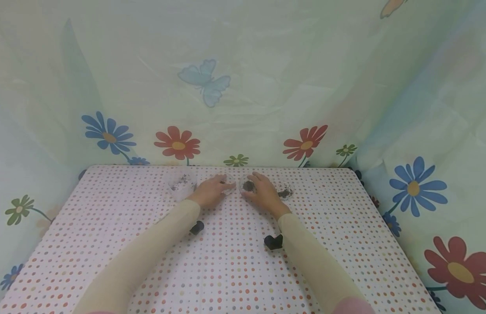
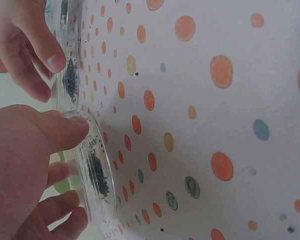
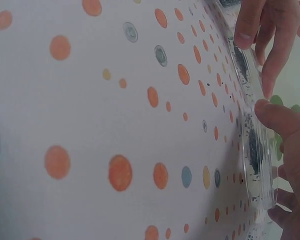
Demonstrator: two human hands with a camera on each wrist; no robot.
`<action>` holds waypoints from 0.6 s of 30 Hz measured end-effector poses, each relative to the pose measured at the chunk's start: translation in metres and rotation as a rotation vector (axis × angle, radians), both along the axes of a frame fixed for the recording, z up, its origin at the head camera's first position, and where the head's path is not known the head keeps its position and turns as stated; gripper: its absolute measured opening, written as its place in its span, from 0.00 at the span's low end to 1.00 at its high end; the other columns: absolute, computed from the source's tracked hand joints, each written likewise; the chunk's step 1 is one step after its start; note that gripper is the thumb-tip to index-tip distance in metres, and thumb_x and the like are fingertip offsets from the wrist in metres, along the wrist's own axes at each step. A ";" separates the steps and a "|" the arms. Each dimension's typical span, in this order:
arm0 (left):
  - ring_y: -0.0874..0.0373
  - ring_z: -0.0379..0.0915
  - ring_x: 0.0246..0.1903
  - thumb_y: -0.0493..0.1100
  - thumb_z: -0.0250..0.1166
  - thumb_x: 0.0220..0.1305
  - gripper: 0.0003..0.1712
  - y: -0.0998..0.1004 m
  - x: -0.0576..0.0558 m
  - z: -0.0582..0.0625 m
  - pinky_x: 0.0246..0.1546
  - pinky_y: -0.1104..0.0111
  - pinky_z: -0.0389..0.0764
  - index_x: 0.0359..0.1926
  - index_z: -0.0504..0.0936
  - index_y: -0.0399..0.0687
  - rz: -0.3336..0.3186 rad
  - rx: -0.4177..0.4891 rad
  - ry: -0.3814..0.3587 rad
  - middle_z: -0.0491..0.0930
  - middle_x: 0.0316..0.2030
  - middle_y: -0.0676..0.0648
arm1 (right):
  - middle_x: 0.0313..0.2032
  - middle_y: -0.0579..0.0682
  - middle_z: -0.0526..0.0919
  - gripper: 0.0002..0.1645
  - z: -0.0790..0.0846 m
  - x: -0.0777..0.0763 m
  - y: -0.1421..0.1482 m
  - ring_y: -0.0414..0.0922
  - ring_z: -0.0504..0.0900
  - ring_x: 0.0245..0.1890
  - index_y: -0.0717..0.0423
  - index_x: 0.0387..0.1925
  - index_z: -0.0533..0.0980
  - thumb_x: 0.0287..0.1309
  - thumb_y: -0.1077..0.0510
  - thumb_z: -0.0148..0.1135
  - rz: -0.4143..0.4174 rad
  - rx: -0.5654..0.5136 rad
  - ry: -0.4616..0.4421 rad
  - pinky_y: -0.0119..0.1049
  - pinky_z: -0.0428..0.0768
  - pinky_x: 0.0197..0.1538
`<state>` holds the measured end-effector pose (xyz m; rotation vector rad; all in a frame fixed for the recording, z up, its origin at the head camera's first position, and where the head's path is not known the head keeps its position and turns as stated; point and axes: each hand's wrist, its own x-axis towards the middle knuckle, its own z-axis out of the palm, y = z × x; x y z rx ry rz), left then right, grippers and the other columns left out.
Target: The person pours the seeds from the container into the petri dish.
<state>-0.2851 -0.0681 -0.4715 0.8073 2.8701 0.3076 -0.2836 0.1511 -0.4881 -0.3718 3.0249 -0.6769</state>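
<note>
Two clear round dishes with small black grains in them sit side by side near the table's far edge. My left hand [image 1: 212, 192] grips the left one of the pair [image 2: 96, 172], thumb on the near rim and fingers round the far side. In the same way my right hand [image 1: 264, 194] holds the right one [image 3: 255, 150] between thumb and fingers. The two dishes are rim to rim in the wrist views. Grains lie in a dark heap in each, with some scattered round it.
Another clear dish [image 1: 181, 185] with scattered grains stands left of my left hand, and one more [image 1: 286, 192] with dark grains right of my right hand. Dark pieces show beside the left sleeve [image 1: 164, 235] and right sleeve [image 1: 313, 248]. A dotted cloth [image 1: 227, 270] covers the table.
</note>
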 end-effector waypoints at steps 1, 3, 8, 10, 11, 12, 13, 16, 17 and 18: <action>0.45 0.54 0.72 0.45 0.56 0.70 0.28 0.000 0.000 0.000 0.71 0.51 0.62 0.69 0.66 0.67 -0.002 0.002 0.002 0.57 0.73 0.43 | 0.73 0.55 0.59 0.41 0.000 0.000 0.000 0.56 0.58 0.73 0.51 0.69 0.64 0.58 0.39 0.63 -0.005 0.001 -0.004 0.55 0.61 0.73; 0.45 0.54 0.73 0.45 0.56 0.70 0.28 0.000 0.000 -0.001 0.71 0.51 0.62 0.69 0.66 0.67 -0.004 0.002 0.001 0.57 0.73 0.43 | 0.73 0.54 0.59 0.41 0.000 0.001 -0.001 0.55 0.57 0.73 0.50 0.69 0.64 0.59 0.39 0.63 -0.017 0.000 -0.013 0.56 0.61 0.73; 0.45 0.53 0.73 0.45 0.56 0.70 0.29 0.000 0.000 0.000 0.72 0.51 0.61 0.69 0.65 0.68 0.005 0.005 -0.009 0.56 0.74 0.43 | 0.73 0.53 0.58 0.41 0.000 0.001 -0.003 0.55 0.57 0.74 0.49 0.69 0.63 0.59 0.38 0.61 -0.026 0.008 -0.016 0.56 0.61 0.73; 0.45 0.53 0.73 0.44 0.56 0.70 0.29 0.000 0.000 0.000 0.72 0.50 0.60 0.69 0.66 0.68 0.010 0.014 -0.014 0.56 0.74 0.43 | 0.73 0.53 0.58 0.41 0.000 0.000 -0.003 0.55 0.57 0.74 0.49 0.69 0.63 0.59 0.38 0.62 -0.030 0.012 -0.017 0.56 0.61 0.73; 0.45 0.53 0.73 0.44 0.57 0.70 0.29 0.000 0.000 0.000 0.72 0.50 0.60 0.69 0.66 0.68 0.011 0.017 -0.016 0.56 0.74 0.44 | 0.73 0.53 0.58 0.41 0.000 0.000 -0.004 0.55 0.57 0.74 0.49 0.69 0.63 0.59 0.38 0.62 -0.031 0.015 -0.018 0.56 0.61 0.73; 0.45 0.53 0.73 0.44 0.56 0.70 0.29 0.000 0.000 0.000 0.72 0.50 0.60 0.69 0.66 0.68 0.013 0.019 -0.017 0.56 0.74 0.44 | 0.73 0.53 0.58 0.41 0.000 0.000 -0.004 0.55 0.57 0.74 0.49 0.69 0.63 0.59 0.38 0.62 -0.032 0.017 -0.018 0.56 0.61 0.73; 0.45 0.53 0.73 0.44 0.56 0.70 0.29 0.000 0.000 0.000 0.72 0.50 0.60 0.69 0.66 0.68 0.014 0.020 -0.018 0.56 0.74 0.44 | 0.73 0.53 0.58 0.41 0.000 0.000 -0.004 0.55 0.57 0.74 0.49 0.69 0.63 0.59 0.38 0.62 -0.032 0.021 -0.019 0.56 0.61 0.73; 0.46 0.52 0.73 0.44 0.56 0.70 0.29 0.000 0.000 0.000 0.72 0.50 0.60 0.69 0.65 0.69 0.015 0.018 -0.021 0.56 0.74 0.44 | 0.73 0.53 0.58 0.41 0.000 0.000 -0.004 0.54 0.57 0.74 0.49 0.69 0.63 0.59 0.38 0.62 -0.031 0.018 -0.025 0.55 0.61 0.73; 0.45 0.53 0.73 0.44 0.56 0.70 0.29 0.000 0.000 0.000 0.72 0.50 0.60 0.69 0.65 0.69 0.014 0.017 -0.020 0.56 0.74 0.44 | 0.73 0.53 0.58 0.41 0.000 0.000 -0.004 0.54 0.56 0.74 0.49 0.69 0.63 0.59 0.39 0.62 -0.031 0.015 -0.027 0.55 0.61 0.73; 0.45 0.53 0.73 0.44 0.56 0.70 0.29 0.000 0.000 0.000 0.72 0.50 0.60 0.69 0.65 0.69 0.014 0.018 -0.019 0.56 0.74 0.44 | 0.73 0.54 0.58 0.41 0.001 0.000 -0.004 0.55 0.56 0.74 0.49 0.69 0.63 0.59 0.39 0.62 -0.028 0.012 -0.027 0.55 0.60 0.73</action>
